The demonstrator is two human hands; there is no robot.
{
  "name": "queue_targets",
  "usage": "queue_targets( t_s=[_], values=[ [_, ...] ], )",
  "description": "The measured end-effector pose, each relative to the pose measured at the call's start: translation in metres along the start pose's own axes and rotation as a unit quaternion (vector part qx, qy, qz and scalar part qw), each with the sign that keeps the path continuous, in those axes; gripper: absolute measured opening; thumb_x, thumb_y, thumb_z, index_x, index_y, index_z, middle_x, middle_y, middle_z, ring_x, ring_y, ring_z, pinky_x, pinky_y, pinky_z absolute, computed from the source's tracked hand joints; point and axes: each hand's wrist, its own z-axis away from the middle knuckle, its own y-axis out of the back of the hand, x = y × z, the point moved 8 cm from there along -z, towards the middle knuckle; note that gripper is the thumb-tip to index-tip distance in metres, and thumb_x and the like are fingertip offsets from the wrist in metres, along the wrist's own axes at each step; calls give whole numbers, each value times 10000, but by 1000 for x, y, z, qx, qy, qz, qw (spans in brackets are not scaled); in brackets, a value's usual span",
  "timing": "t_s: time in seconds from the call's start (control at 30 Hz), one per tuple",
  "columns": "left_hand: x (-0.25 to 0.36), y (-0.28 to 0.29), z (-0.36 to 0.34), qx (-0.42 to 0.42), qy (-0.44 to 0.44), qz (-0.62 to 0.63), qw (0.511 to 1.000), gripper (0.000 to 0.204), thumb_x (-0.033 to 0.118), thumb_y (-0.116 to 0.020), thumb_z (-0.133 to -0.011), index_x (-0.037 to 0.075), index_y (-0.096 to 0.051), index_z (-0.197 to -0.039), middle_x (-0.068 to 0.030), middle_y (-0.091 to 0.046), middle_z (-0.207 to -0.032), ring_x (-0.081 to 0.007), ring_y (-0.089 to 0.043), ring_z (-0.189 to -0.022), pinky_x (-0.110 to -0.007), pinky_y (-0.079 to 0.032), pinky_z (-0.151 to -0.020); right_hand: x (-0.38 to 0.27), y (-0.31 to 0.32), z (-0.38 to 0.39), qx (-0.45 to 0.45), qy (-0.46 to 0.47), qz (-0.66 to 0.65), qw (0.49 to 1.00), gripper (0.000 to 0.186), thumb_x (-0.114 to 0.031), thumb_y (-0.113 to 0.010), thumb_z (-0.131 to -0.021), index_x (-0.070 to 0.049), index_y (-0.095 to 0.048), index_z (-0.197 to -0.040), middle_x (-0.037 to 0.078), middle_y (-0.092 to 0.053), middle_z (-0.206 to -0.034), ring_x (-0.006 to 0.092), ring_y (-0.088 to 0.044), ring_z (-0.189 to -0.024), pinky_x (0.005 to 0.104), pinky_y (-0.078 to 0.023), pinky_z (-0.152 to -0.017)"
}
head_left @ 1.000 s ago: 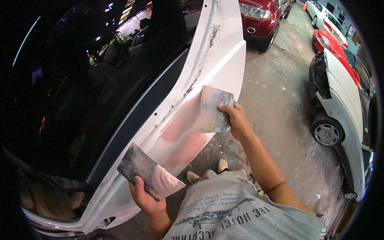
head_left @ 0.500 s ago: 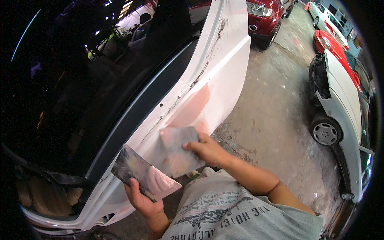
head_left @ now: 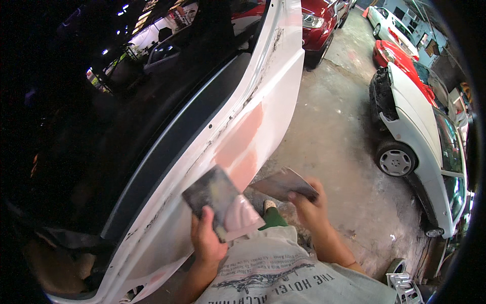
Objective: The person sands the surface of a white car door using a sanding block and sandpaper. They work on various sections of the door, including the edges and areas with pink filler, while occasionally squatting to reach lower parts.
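Observation:
My left hand (head_left: 206, 235) grips a square metal plate (head_left: 207, 187) smeared grey, with a lump of pink paste (head_left: 243, 218) on its lower right. My right hand (head_left: 309, 202) holds a second flat metal spreader (head_left: 283, 185), tilted, just right of the plate and away from the panel. Behind both lies the white body panel (head_left: 268, 111) of a vehicle, with pink filler patches (head_left: 235, 142) and dark scuffs along its groove. A dark glass pane (head_left: 121, 131) fills the left side.
A dark red SUV (head_left: 316, 33) stands beyond the panel. Along the right are a white car (head_left: 415, 111), a red car (head_left: 395, 53) and another white car (head_left: 385, 23) on the concrete floor (head_left: 329, 131). A metal wheel rim (head_left: 402, 286) lies at the lower right.
My right hand came down from the panel toward the left plate, then moved right with its spreader tilted. My left hand and plate shifted right. The view has turned slightly.

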Motion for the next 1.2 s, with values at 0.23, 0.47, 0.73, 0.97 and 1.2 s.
queue_targets(
  t_s=[0.23, 0.47, 0.73, 0.97, 1.2],
  values=[
    [-62, -31, 4, -67, 135, 56, 987, 400, 189, -528, -1034, 33, -452, -1395, -113, -580, -1279, -236, -581, -1165, -397, -488, -1006, -64, -56, 95, -115, 305, 353, 877, 645, 67, -747, -752, -147, -605, -1343, 202, -475, -1383, 406, -506, -1286, 477, -425, -1069],
    [-84, -3, 47, -101, 115, 12, 988, 377, 175, -530, -1029, 27, -497, -1375, -96, -612, -1254, -185, -576, -1132, -364, -458, -1004, -18, 23, 124, -113, 199, 580, 782, 630, -7, -761, -758, -170, -607, -1347, 157, -544, -1307, 353, -522, -1233, 445, -429, -1043],
    [-117, -14, 153, -254, -44, -354, 899, 319, 227, -511, -1055, -15, -563, -1257, -115, -697, -873, -130, -596, -768, -328, -487, -718, -67, 9, 203, -109, 254, 662, 697, 499, -110, -690, -745, -213, -676, -1233, 44, -612, -1280, 271, -553, -1246, 564, -327, -1119],
    [-137, -15, 211, -270, -133, -390, 870, 314, 185, -493, -1046, -20, -547, -1277, -292, -656, -865, -465, -665, -822, -445, -501, -666, -32, 1, 322, -161, 258, 631, 714, 411, -166, -659, -772, -225, -706, -1177, 37, -632, -1254, 263, -575, -1228, 555, -331, -1130],
    [-86, -44, 261, -275, -136, -412, 858, 357, 206, -484, -1052, 39, -505, -1367, -283, -646, -846, -471, -649, -798, -451, -503, -666, -40, 35, 382, -115, 206, 540, 808, 460, -24, -697, -788, -200, -655, -1211, 87, -577, -1307, 323, -539, -1267, 608, -312, -1139]
  ],
)
